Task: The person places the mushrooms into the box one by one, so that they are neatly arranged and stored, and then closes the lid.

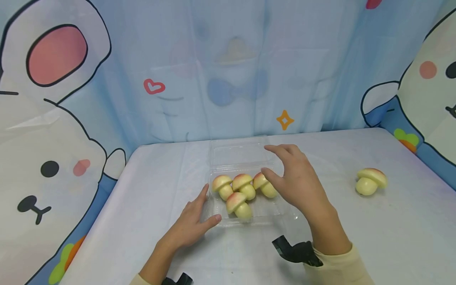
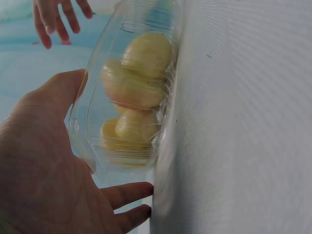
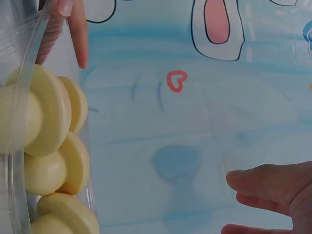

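Left hand [image 1: 192, 225] steadies clear tray [image 1: 263, 215] holding four mushrooms [image 1: 238, 205].

A clear tray [image 1: 290, 215] sits near the middle of the bench [image 1: 392, 237], with its open lid [image 1: 236, 152] lying flat behind it, toward the backdrop [image 1: 228, 67]. Four toy mushrooms [image 1: 238, 194] lie inside the tray: three in a row at the back and one in front of them, near the front wall. The left hand [image 1: 190, 225] rests on the bench against the tray's left front corner. The right hand [image 1: 297, 180] hovers over the tray's right side, beside the rightmost mushroom in the row. A fifth mushroom [image 1: 370, 181] lies alone on the bench well to the right of the tray. The backdrop stands behind the bench and along both sides.
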The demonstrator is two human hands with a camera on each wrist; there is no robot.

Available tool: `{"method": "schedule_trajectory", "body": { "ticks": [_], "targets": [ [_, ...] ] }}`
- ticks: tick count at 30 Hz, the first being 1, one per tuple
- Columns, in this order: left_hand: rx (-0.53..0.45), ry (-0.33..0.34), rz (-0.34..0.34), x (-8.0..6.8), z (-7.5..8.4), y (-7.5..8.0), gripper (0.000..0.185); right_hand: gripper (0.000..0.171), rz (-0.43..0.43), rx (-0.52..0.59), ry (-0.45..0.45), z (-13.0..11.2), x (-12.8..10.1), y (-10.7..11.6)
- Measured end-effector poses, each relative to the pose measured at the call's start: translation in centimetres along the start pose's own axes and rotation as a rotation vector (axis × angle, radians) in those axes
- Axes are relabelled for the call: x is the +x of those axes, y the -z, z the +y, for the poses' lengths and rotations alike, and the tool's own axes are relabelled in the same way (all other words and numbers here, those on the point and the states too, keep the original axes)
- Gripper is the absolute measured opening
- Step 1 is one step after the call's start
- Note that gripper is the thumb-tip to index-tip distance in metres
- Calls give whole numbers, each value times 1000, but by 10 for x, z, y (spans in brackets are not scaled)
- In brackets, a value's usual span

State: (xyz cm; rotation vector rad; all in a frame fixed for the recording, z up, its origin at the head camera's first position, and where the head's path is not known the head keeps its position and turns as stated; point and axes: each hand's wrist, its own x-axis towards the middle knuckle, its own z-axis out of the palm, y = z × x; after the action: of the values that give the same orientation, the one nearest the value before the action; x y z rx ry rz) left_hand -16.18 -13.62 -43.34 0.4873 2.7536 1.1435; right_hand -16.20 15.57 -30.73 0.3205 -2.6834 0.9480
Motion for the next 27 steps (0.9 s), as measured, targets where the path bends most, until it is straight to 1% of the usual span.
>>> {"method": "schedule_trajectory", "body": {
  "ticks": [10,15,23,27],
  "targets": [
    [0,-8,9,1,-2,-1,94,54,121,6,-13,11,0,13],
    [1,-7,8,0,-2,0,94,53,168,10,-31,16,-1,19],
    [6,0,6,0,-1,0,94,52,210,16,-41,25,-1,27],
    [6,0,6,0,-1,-1,93,53,214,4,-73,28,-1,29]
  ]
}}
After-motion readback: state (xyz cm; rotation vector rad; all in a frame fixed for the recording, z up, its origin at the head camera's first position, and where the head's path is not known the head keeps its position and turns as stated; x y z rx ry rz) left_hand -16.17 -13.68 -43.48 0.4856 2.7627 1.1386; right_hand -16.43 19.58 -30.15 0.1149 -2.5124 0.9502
